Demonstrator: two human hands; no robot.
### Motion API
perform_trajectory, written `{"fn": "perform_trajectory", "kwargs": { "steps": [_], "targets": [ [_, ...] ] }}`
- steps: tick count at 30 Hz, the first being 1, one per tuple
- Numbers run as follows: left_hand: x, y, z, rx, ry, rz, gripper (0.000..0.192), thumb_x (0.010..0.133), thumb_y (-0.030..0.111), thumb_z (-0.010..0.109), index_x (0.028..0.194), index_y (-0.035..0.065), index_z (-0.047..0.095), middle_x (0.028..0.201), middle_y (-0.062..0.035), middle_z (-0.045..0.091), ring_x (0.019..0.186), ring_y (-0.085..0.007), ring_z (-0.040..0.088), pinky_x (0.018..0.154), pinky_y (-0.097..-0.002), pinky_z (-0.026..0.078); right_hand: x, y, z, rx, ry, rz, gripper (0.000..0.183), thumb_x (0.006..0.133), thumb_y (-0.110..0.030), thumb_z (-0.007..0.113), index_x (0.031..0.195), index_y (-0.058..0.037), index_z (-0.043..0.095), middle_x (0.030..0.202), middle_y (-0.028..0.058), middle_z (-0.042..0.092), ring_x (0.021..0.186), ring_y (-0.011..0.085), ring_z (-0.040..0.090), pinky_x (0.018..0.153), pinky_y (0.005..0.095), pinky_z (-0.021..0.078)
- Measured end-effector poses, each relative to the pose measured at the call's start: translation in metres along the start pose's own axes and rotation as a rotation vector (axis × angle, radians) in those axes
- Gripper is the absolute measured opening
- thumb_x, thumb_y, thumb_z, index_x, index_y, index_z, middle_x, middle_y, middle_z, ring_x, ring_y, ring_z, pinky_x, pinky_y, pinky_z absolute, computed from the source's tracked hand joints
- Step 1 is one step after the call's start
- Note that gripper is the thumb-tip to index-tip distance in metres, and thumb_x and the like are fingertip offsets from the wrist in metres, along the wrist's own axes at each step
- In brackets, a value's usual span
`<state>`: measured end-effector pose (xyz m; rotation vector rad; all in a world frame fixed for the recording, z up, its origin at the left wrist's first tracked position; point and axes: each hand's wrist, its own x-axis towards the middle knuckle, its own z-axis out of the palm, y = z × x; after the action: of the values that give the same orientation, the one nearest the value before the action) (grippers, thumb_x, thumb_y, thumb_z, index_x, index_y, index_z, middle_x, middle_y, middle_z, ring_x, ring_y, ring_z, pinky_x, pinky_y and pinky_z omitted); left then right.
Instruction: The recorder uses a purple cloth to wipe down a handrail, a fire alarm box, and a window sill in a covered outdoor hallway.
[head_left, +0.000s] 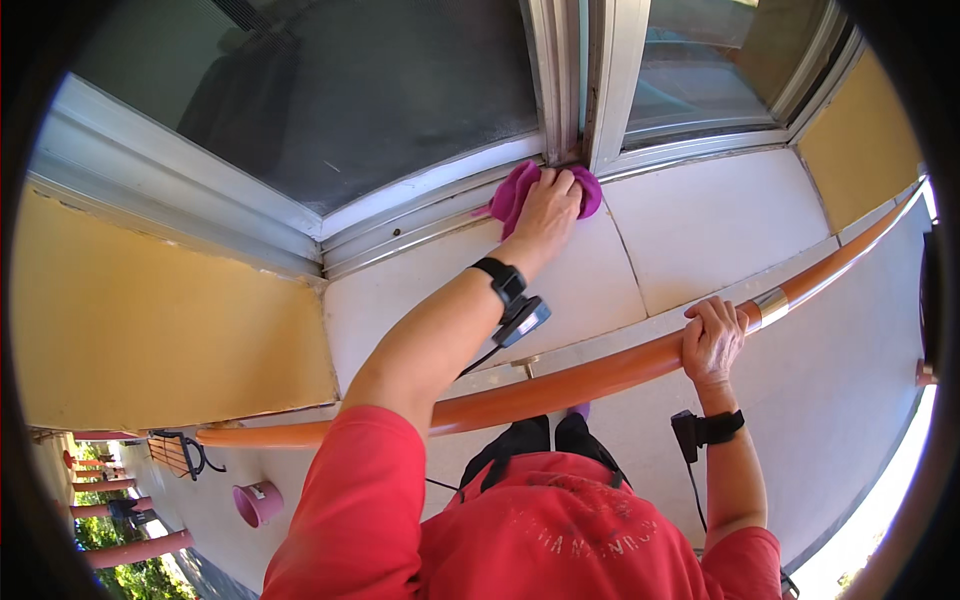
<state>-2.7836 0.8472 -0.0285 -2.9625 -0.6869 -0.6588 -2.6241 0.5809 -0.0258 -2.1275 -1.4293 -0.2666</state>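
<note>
My left hand (549, 211) presses a purple cloth (514, 195) into the sliding window's bottom track (442, 217), right by the upright frame post (559, 82). Folds of the cloth bulge out on both sides of my fingers, and the fingertips are partly hidden in it. Lower and to the right, my right hand (716, 341) is wrapped around an orange handrail (570, 384), just left of its metal joint band (771, 307). Each wrist wears a black strap with a small cabled device. Beneath the cloth lies a white tiled sill (555, 277).
Dark window glass (360, 90) fills the upper left, with a second pane (697, 82) at right. Yellow walls (165, 315) flank the sill. The handrail crosses between my body and the sill. A pink bucket (257, 503) stands on the floor at lower left, near a slatted bench (172, 454).
</note>
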Motion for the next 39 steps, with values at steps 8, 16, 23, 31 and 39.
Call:
{"fn": "perform_trajectory", "kwargs": {
  "steps": [8, 16, 23, 31, 39],
  "targets": [
    [-0.059, -0.056, -0.029, 0.323, -0.002, -0.119, 0.018, 0.083, 0.009, 0.054, 0.094, -0.0003, 0.064, 0.099, -0.0122, 0.058, 0.1, -0.026, 0.053, 0.083, -0.04, 0.045, 0.0, 0.004, 0.001, 0.002, -0.03, -0.011, 0.012, 0.076, -0.011, 0.05, 0.071, -0.0079, 0.06, 0.075, 0.0065, 0.057, 0.076, 0.0258, 0.055, 0.075, 0.0388, 0.0363],
    [-0.172, -0.133, -0.113, 0.547, -0.238, -0.541, 0.016, 0.084, 0.008, 0.053, 0.088, 0.0014, 0.067, 0.094, -0.0138, 0.065, 0.094, -0.0294, 0.061, 0.084, -0.0392, 0.048, -0.001, 0.007, 0.001, 0.005, 0.003, -0.017, 0.011, 0.076, -0.01, 0.05, 0.071, -0.0078, 0.06, 0.074, 0.0064, 0.058, 0.075, 0.0252, 0.055, 0.076, 0.0381, 0.0369],
    [-0.187, -0.181, -0.104, 0.407, -0.228, -0.982, 0.026, 0.081, 0.019, 0.066, 0.092, -0.0039, 0.068, 0.1, -0.0225, 0.066, 0.096, -0.0391, 0.064, 0.09, -0.0463, 0.05, 0.004, -0.001, -0.001, 0.025, 0.006, -0.021, 0.01, 0.075, -0.009, 0.05, 0.071, -0.0077, 0.059, 0.075, 0.0057, 0.059, 0.074, 0.025, 0.055, 0.076, 0.0376, 0.0371],
    [-0.101, -0.105, -0.084, 0.46, -0.212, -0.977, 0.028, 0.078, 0.022, 0.068, 0.092, -0.0019, 0.073, 0.12, -0.0208, 0.054, 0.113, -0.038, 0.051, 0.093, -0.0434, 0.047, 0.002, 0.001, -0.002, -0.005, 0.002, 0.004, 0.009, 0.074, -0.008, 0.051, 0.071, -0.0078, 0.06, 0.075, 0.0053, 0.059, 0.074, 0.024, 0.055, 0.076, 0.037, 0.0373],
    [-0.028, -0.047, -0.036, 0.175, -0.128, -0.816, 0.024, 0.078, 0.019, 0.067, 0.089, -0.0019, 0.073, 0.117, -0.0195, 0.054, 0.109, -0.0374, 0.051, 0.087, -0.0454, 0.048, -0.001, 0.005, 0.003, -0.037, -0.012, 0.014, 0.011, 0.076, -0.01, 0.052, 0.071, -0.0091, 0.062, 0.076, 0.0048, 0.06, 0.076, 0.0239, 0.056, 0.077, 0.0379, 0.0375]
  ]
}}
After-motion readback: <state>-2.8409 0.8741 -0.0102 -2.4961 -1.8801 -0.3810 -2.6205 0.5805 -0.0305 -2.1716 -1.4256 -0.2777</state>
